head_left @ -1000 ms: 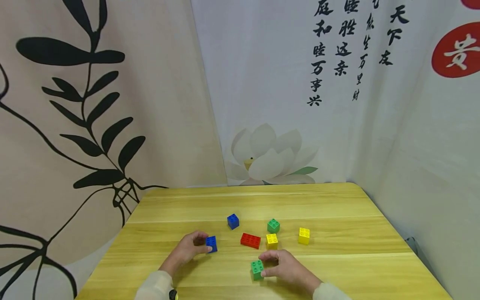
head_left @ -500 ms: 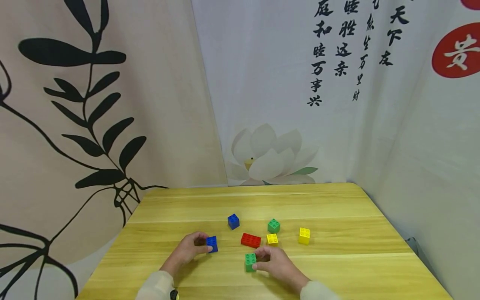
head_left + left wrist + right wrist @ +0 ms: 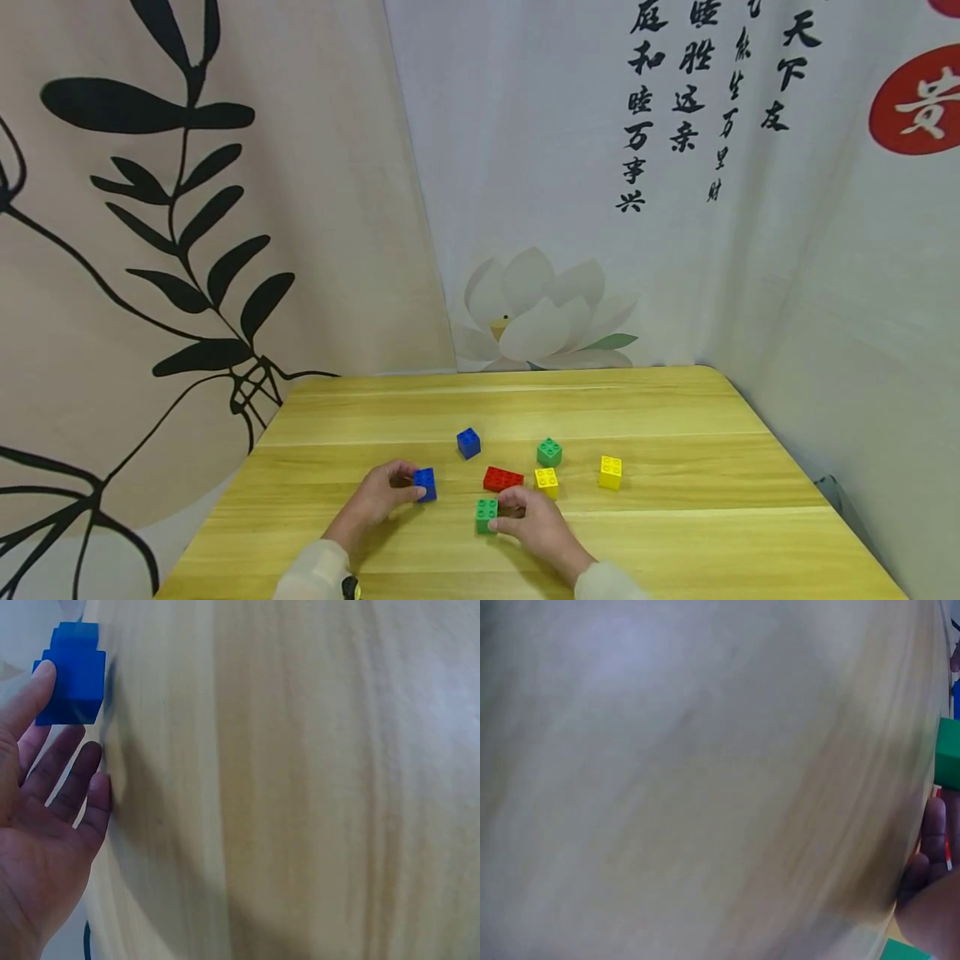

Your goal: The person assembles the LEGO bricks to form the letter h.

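Note:
My left hand [image 3: 377, 498] pinches a blue toy building brick [image 3: 425, 484] between thumb and fingers; in the left wrist view the same blue brick [image 3: 71, 679] shows at the upper left, the other fingers loosely bent below it. In my right hand [image 3: 536, 523] a green building brick [image 3: 486, 516] is pinched at its right side, studs facing up. That green brick [image 3: 949, 754] is cut off by the right edge of the right wrist view. Just behind the right hand lie a red brick [image 3: 502, 479] and a yellow brick [image 3: 547, 482].
Farther back on the wooden table [image 3: 712, 550] are another blue brick [image 3: 468, 443] and a second green brick [image 3: 549, 452]. Another yellow brick [image 3: 610, 472] lies to the right. Behind the table's far edge hangs a printed curtain [image 3: 360, 208].
My right hand has moved left and slightly away from me with the green brick, bringing it closer to the blue brick. The left hand stays nearly in place with its brick.

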Motion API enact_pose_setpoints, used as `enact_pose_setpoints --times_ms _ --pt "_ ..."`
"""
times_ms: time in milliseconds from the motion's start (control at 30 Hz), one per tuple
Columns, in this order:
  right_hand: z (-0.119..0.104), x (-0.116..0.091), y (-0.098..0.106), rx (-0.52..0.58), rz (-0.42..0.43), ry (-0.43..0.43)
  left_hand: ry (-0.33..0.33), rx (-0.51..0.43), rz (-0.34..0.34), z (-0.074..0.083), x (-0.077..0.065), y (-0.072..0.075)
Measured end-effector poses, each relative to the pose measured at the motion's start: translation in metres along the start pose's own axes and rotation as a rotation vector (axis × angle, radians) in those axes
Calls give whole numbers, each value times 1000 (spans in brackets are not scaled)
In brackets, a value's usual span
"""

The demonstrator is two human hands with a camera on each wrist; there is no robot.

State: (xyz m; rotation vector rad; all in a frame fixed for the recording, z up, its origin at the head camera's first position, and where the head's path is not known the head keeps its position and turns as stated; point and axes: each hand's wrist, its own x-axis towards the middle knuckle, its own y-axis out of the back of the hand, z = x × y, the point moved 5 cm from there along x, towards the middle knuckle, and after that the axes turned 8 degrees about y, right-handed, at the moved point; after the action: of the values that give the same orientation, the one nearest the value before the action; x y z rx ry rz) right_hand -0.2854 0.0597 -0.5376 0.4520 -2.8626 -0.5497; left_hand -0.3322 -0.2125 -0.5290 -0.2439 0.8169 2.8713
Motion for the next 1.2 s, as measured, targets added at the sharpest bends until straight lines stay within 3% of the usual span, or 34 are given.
enact_pose_setpoints --times_ms 167,367,767,1200 --pt "3 1 0 -5 -6 -7 -8 -21 10 9 1 0" --pt "3 1 -1 -13 -9 4 -51 -59 -24 28 -2 -4" --pt "-3 0 -1 -34 -8 31 -173 -64 -101 60 -7 -23" --pt "-4 1 -2 -28 -20 61 -250 -71 -178 68 -16 -49"
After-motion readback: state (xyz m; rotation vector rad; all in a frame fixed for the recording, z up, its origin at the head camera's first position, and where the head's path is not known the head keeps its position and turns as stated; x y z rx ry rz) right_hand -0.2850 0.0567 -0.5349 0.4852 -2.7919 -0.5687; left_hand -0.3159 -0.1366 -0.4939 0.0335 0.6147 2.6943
